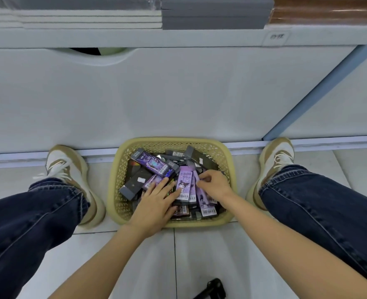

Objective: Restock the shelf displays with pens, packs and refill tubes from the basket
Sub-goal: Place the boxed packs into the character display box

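Within basket (pixel 170 140), purple packs (pixel 185 184) lengthwise away from body; right hand (pixel 214 184) nearer, pinching one's far end; left hand (pixel 155 200) flat, fingers straight, touching alongside.

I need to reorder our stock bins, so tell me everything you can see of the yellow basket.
The basket is pale yellow plastic, rounded-rectangular, with lattice-pierced walls and a solid rolled rim. It sits upright on the tiled floor between the person's shoes, its far side by the white shelf base. Purple and dark packs lie jumbled inside. The left hand rests flat on them; the right hand pinches a purple pack.
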`<state>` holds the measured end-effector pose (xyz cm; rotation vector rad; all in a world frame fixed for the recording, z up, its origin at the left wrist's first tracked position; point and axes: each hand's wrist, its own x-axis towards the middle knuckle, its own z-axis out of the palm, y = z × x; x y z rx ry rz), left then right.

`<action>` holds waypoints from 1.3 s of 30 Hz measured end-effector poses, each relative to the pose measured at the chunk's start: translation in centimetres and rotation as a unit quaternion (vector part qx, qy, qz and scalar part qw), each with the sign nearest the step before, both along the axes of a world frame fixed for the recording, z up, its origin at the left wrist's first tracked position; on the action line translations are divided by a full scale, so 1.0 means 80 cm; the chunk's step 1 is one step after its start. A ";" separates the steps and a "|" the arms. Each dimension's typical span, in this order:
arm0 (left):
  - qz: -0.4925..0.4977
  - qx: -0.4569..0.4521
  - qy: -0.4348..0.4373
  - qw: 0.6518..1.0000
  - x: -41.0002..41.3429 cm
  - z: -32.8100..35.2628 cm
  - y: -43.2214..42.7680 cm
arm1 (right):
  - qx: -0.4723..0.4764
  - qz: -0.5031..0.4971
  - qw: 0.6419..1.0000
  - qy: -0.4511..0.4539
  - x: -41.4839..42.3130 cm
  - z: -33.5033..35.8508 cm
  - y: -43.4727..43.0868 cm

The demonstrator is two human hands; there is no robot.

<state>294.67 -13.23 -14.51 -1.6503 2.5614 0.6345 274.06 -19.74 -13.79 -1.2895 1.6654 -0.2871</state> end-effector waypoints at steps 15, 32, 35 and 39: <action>0.310 0.301 0.438 0.788 -0.052 0.042 -0.023 | -0.009 0.046 0.975 -0.219 -0.005 0.052 -0.009; 0.383 0.189 0.425 0.798 -0.006 0.029 -0.036 | -0.164 0.251 0.935 0.191 0.003 -0.018 -0.060; 0.385 0.194 0.430 0.793 -0.009 0.028 -0.037 | -0.210 0.305 0.903 0.218 -0.004 -0.022 -0.056; 0.379 0.204 0.427 0.795 -0.010 0.031 -0.035 | -0.221 0.321 0.884 0.258 -0.001 -0.023 -0.057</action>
